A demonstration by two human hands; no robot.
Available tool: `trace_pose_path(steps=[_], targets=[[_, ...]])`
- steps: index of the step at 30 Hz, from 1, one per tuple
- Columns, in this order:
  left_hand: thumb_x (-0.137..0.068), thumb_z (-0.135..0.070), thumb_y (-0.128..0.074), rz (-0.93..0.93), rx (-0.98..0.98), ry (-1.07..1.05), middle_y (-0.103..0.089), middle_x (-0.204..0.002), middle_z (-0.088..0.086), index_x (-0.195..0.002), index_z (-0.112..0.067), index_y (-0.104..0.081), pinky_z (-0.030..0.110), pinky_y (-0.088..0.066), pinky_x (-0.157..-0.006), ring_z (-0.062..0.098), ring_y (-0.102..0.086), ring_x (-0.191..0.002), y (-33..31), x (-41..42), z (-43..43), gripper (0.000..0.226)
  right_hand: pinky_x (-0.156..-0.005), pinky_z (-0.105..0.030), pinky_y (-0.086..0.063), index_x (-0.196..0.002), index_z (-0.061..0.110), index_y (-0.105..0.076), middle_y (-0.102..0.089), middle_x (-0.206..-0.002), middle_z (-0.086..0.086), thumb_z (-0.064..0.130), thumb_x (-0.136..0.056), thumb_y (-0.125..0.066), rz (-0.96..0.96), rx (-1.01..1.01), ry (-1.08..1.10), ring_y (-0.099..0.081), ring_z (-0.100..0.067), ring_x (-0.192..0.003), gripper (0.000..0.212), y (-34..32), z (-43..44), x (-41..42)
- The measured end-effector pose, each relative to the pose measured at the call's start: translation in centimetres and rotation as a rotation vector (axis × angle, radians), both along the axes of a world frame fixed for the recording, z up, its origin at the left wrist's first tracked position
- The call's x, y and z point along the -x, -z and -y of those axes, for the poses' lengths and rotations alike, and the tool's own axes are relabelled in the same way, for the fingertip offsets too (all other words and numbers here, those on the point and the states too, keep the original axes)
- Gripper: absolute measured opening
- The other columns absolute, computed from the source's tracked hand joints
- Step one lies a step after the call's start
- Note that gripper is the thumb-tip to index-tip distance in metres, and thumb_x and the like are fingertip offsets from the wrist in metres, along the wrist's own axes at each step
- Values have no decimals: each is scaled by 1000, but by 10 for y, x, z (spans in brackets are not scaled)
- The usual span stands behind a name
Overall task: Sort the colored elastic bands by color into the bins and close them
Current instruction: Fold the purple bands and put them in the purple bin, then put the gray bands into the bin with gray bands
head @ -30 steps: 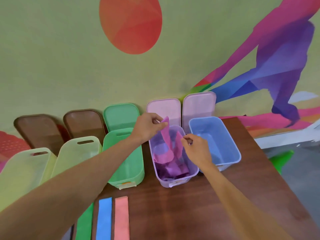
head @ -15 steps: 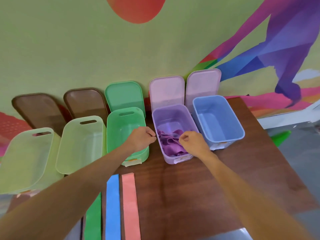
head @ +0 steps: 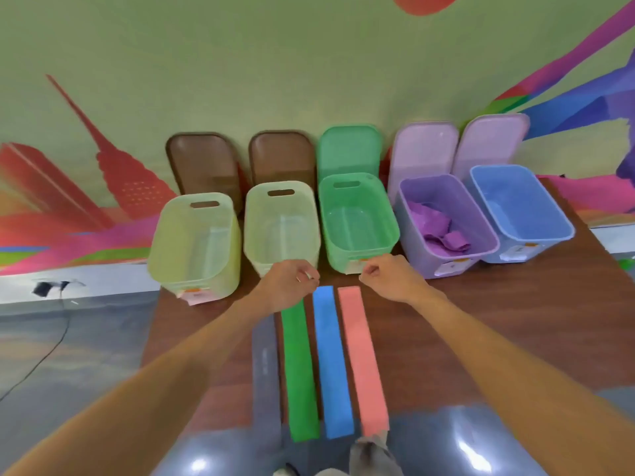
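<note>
Table (head: 515,321), near edge: grey band (head: 264,355), green band (head: 299,372), blue band (head: 331,359) and pink band (head: 362,355), side by side.
Far edge: purple bands (head: 443,231) in open purple bin (head: 409,228).
My left hand (head: 288,286): fingers curled over the green band's far end; I cannot tell whether it grips the band.
My right hand (head: 388,276): curled and empty, just beyond the pink band.

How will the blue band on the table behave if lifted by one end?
The blue band lies flat and thin, so it will probably droop limply. The purple bands sit crumpled in their bin, suggesting soft, light material.

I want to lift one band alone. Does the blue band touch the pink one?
Apart. The head view shows a thin strip of table between the blue band and the pink band.
</note>
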State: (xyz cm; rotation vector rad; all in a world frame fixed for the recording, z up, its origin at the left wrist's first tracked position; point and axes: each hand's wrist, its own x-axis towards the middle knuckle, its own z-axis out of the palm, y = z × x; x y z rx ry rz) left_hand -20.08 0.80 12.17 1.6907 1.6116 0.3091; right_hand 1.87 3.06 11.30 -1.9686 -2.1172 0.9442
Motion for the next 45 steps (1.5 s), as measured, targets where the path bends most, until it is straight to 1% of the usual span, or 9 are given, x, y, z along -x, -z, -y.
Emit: trace_pose_path(steps=[2, 7, 11, 18, 22, 29, 34, 39, 45], targets=[[-86, -20, -60, 16, 16, -46, -62, -72, -4, -85, -25, -66, 24, -49, -70, 13, -61, -71, 5, 38, 21, 7, -84, -40, -53, -88, 12, -73, -71, -94, -3, 23, -86, -58, -17, -2, -53, -64, -22, -91, 19, 0, 11, 36], [-86, -12, -59, 24, 40, -143, -59, -69, -10, -95, -17, -66, 6, -40, -52, 0, -53, -60, 19, 113, 61, 12, -81, -40, -55, -89, 18, -72, -71, -92, -1, 25, -87, -55, 17, 23, -137, -66, -20, -84, 18, 5, 32, 105], [-84, -17, -60, 45, 91, -231, -66, -84, -4, -93, -22, -66, 12, -44, -64, 9, -60, -74, 38, 138, 72, 12, -81, -41, -55, -95, 18, -70, -71, -96, -3, 26, -89, -52, 58, 49, -172, -66, -21, -86, 21, 17, 36, 129], [-83, -18, -66, 34, 195, -234, -64, -90, -8, -94, -21, -66, 7, -43, -69, 5, -60, -80, 85, 139, 61, 12, -87, -41, -53, -101, 14, -66, -69, -102, -4, 22, -92, -46, 33, 150, -231, -64, -21, -93, 24, 65, 17, 139], [-84, -14, -64, -44, 176, -231, -61, -100, 1, -106, -13, -65, 23, -46, -90, 13, -58, -89, 109, 124, 37, 23, -88, -41, -53, -103, 15, -67, -69, -104, -3, 23, -92, -49, -22, 166, -200, -64, -21, -96, 23, 86, 2, 134], [-83, -24, -65, -194, 21, -134, -43, -135, 0, -132, -17, -50, 38, -46, -96, 22, -53, -114, 157, 95, 20, 52, -85, -31, -53, -109, 15, -66, -70, -105, -1, 21, -94, -53, -88, 226, -150, -65, -14, -91, 21, 115, 1, 110], [-88, -21, -61, -260, -100, -226, -49, -125, 6, -129, -12, -54, 38, -44, -96, 24, -47, -115, 174, 82, 16, 43, -71, -20, -47, -114, 15, -66, -68, -111, -1, 22, -94, -56, -111, 233, -141, -58, -6, -76, 24, 125, 1, 98], [-89, -20, -59, -341, -163, -275, -54, -120, 2, -119, -18, -59, 33, -35, -87, 22, -49, -111, 176, 83, 10, 30, -91, -28, -50, -116, 13, -64, -68, -114, -3, 20, -95, -55, -122, 259, -153, -64, -14, -99, 25, 130, 3, 100], [-87, -15, -62, -346, -191, -295, -57, -110, 2, -109, -18, -62, 32, -30, -83, 22, -52, -104, 176, 86, 7, 22, -91, -32, -52, -115, 16, -64, -68, -113, -2, 23, -94, -55, -112, 274, -147, -64, -13, -98, 24, 133, 9, 105]])
